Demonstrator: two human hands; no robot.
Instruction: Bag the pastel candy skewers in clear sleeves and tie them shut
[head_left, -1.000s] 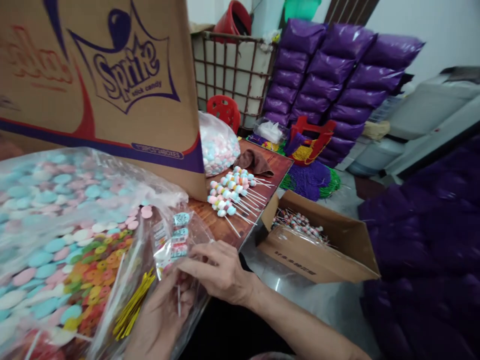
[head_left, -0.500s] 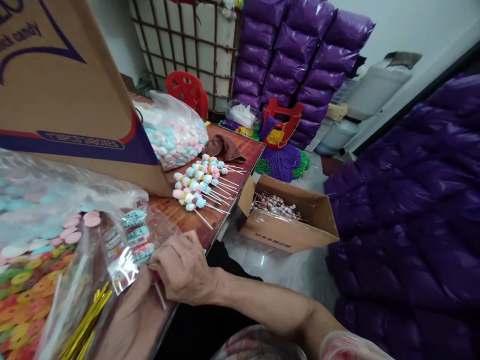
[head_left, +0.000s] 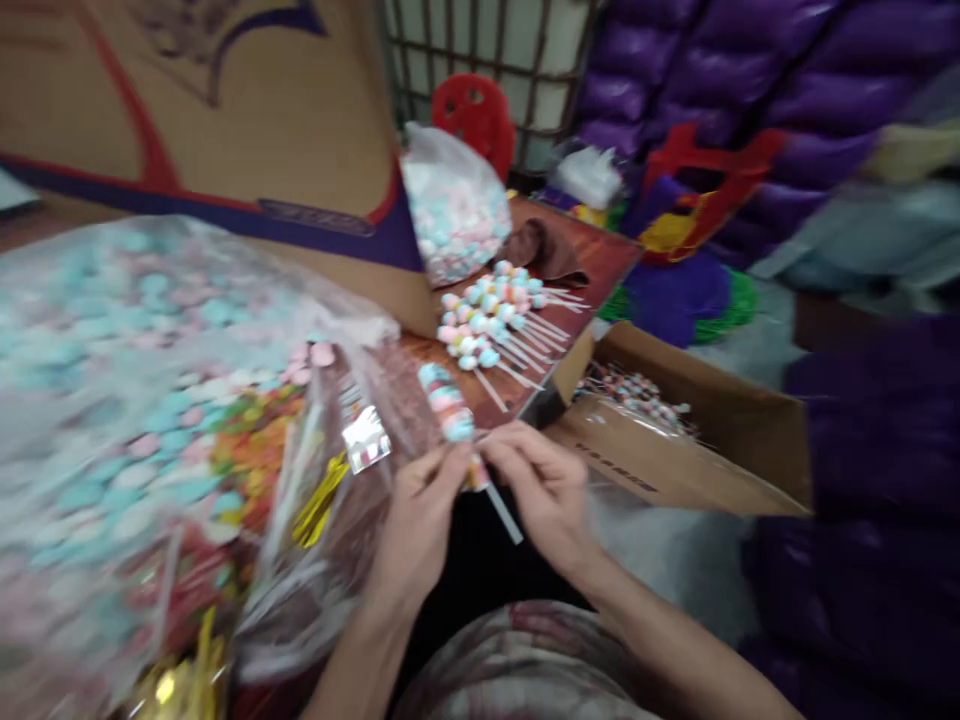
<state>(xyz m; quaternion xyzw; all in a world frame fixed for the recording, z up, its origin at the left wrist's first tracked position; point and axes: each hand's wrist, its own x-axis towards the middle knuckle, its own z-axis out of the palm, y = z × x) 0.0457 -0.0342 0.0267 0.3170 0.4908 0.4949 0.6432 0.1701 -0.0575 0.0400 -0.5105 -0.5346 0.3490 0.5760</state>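
Note:
A wrapped marshmallow candy stick (head_left: 448, 402), in blue, pink and white pieces, points up and away over my lap. My left hand (head_left: 424, 515) pinches it at the lower end of the candy. From the other side, the closed fingers of my right hand (head_left: 544, 490) grip it at the same neck; whether a tie lies between them is blurred. The white stick (head_left: 504, 515) juts out below my fingers. To the left lie gold twist ties (head_left: 321, 505) and a shiny clear wrapper (head_left: 366, 438).
Unwrapped candy sticks (head_left: 487, 315) are piled on the table (head_left: 600, 238). A large bag (head_left: 112, 330) of loose candies covers the left side, below a tall carton (head_left: 300, 120). An open box (head_left: 720, 425) with many candy sticks stands at the right, near purple bags (head_left: 870, 440).
My hands have moved right, from the table's edge to over my lap, with the wrapped candy stick. My left hand now shows clearly. The view has swung to the left.

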